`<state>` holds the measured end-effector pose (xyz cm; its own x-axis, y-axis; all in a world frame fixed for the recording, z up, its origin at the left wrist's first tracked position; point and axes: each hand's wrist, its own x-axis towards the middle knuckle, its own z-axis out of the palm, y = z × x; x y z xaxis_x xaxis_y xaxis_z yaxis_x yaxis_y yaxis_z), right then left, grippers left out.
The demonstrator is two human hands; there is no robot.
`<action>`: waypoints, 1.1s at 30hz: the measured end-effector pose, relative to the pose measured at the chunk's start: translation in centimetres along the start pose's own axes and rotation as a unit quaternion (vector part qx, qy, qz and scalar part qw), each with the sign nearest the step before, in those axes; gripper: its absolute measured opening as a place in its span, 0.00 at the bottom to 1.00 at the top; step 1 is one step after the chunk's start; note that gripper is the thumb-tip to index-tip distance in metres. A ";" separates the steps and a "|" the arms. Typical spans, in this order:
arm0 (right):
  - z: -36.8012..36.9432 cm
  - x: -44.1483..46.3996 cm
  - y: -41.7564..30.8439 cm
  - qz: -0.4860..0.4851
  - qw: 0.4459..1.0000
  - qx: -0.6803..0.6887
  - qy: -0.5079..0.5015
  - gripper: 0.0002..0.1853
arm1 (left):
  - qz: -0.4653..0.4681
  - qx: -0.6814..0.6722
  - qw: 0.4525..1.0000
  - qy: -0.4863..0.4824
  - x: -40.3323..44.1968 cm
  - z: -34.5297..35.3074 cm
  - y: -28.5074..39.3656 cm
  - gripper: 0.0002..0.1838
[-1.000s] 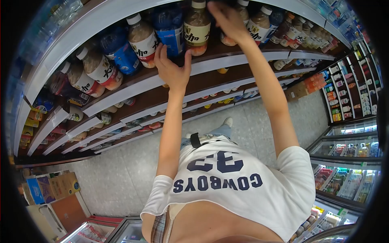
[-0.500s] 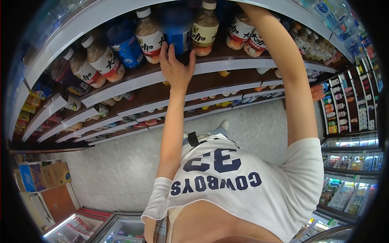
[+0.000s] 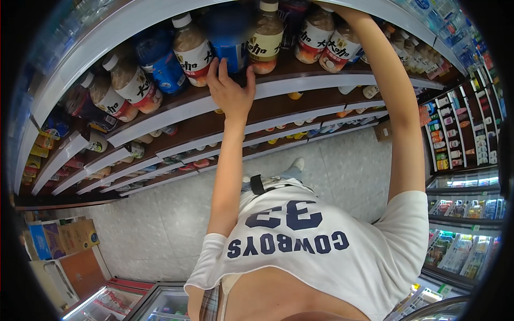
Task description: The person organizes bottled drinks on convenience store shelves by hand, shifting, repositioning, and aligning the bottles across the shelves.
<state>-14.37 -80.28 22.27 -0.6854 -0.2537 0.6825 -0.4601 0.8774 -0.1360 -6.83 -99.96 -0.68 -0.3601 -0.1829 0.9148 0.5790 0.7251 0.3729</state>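
My left hand (image 3: 231,95) reaches up to the shelf with thumb and fingers on either side of the lower part of a blue-labelled bottle (image 3: 230,58). This bottle's top is blurred. On its left stands a brown drink bottle with a white and red label (image 3: 196,60), close to my fingertips. To its right, near my thumb, is a cream-labelled bottle (image 3: 266,45). My right hand (image 3: 340,7) is raised to the top of the view, above more white-labelled bottles (image 3: 340,49); its fingers are mostly hidden by the upper shelf edge.
Several more bottles (image 3: 136,88) line the shelf to the left, behind its pale front edge (image 3: 171,111). Lower shelves (image 3: 176,155) hold packed goods. Cardboard boxes (image 3: 75,238) stand at the left, and lit fridges (image 3: 463,251) are at the right.
My right forearm has shifted outward to the right and its wrist slightly lower, uncovering more of the bottles beside it. My left hand stays at the blue-labelled bottle. The view has shifted slightly.
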 end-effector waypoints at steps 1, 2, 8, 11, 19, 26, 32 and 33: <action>-0.4 -1.1 -0.2 -0.017 0.999 -0.012 0.025 0.19 | -0.013 -0.011 1.000 -0.002 0.0 -0.1 0.1 0.35; -0.8 -2.7 -0.7 -0.035 0.998 -0.027 0.053 0.18 | -0.026 -0.022 0.999 -0.004 0.0 -0.1 0.2 0.35; 1.7 -14.6 -5.9 0.053 0.998 -0.039 -0.009 0.15 | -0.036 -0.023 0.999 0.004 0.4 -0.2 0.3 0.30; 6.4 -16.7 -5.3 0.082 0.996 -0.027 0.017 0.18 | -0.015 -0.002 1.000 0.017 0.6 0.3 0.3 0.29; 11.8 -14.3 -3.9 0.164 0.986 -0.008 0.024 0.14 | -0.010 0.002 1.000 0.009 0.4 0.4 0.4 0.33; 5.9 -14.9 -3.9 0.108 0.970 0.068 0.205 0.13 | -0.114 -0.073 0.990 -0.026 1.2 -1.0 1.2 0.36; 0.0 -12.5 -0.9 0.141 0.963 -0.071 0.217 0.25 | -0.181 -0.118 0.971 -0.103 3.0 -1.0 2.2 0.34; 0.3 -12.2 -0.3 0.170 0.965 -0.094 0.174 0.26 | -0.149 -0.100 0.976 -0.119 3.2 -0.5 2.1 0.34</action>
<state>-6.05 -77.61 13.75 -0.5334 0.1854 0.8253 -0.1094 0.9524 -0.2847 -6.43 -99.35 3.08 -0.6807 -0.1888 0.7078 0.5453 0.5145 0.6617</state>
